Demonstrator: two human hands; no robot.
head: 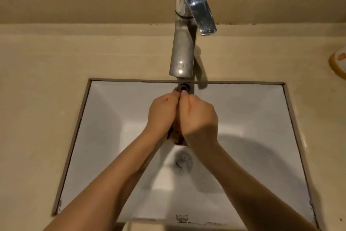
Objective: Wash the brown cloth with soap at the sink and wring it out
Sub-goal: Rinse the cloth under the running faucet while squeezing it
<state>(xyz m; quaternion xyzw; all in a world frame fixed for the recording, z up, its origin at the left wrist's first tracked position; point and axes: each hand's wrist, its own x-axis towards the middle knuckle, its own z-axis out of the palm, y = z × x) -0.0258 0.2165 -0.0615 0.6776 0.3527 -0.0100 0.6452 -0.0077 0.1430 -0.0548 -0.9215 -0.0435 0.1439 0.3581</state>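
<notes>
1. The brown cloth [177, 137] is bunched into a tight wad between the two hands. Only a dark, wrinkled end shows below the wrists, and a sliver near the fingertips.
2. The left hand [162, 114] and the right hand [198, 120] are pressed together side by side with their fingers curled round the wad. This grip suits squeezing or rubbing the fabric against itself.
3. The hands hold the cloth over the middle of the white sink [104, 118], just on the far side of the drain [184, 159]. Water pressed out there should fall into the basin rather than onto the bench [46, 62].
4. The fingertips reach close under the spout of the chrome faucet [182, 52], near the overflow hole [184, 87]. No stream can be made out, and I cannot tell whether the lever [203, 17], which is angled to the right, is on.
5. No lather is visible, so I cannot tell whether this is soaping or wringing. The clamped grip looks more like wringing.
6. An orange-and-white object [338, 62] sits at the far right edge of the bench, well apart from the hands. It may be a soap holder, but too little of it shows to say.
</notes>
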